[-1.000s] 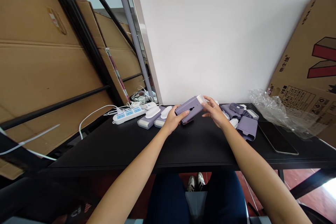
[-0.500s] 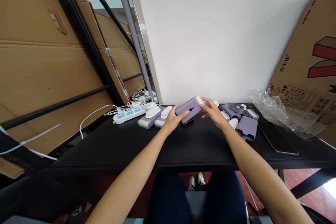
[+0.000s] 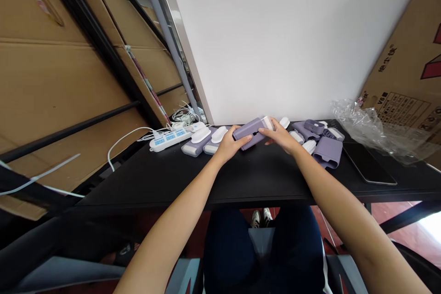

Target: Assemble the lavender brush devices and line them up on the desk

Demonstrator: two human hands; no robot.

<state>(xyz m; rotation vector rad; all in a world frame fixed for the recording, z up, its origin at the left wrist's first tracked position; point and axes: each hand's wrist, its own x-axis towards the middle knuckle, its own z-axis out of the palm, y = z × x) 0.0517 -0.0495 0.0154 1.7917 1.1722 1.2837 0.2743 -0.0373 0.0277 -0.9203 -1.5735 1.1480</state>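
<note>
A purple rectangular casing (image 3: 248, 127) with a whitish, translucent end piece (image 3: 266, 122) is held above the black table between my two hands. My left hand (image 3: 230, 144) is closed around the casing's left end, thumb along its near side. At the other end, the fingers of my right hand (image 3: 279, 137) grip around the whitish end piece, with a fingertip by a dark slot on the near side. Another purple part (image 3: 253, 141) shows just below the casing; whether it is joined to it I cannot tell. Left of my left hand lie two purple units topped by white oval pieces (image 3: 201, 135).
A white power strip (image 3: 168, 139) with tangled cables sits at the left. Several purple and white parts, including a hollow purple sleeve (image 3: 328, 151), lie at the right. Beyond them are a dark tablet-like slab (image 3: 370, 163), clear plastic wrap (image 3: 368, 124) and a cardboard box (image 3: 399, 87).
The camera view has shifted. My right fingers have come further onto the casing, and its dark slot is now partly covered. Both hands keep hold of it.
</note>
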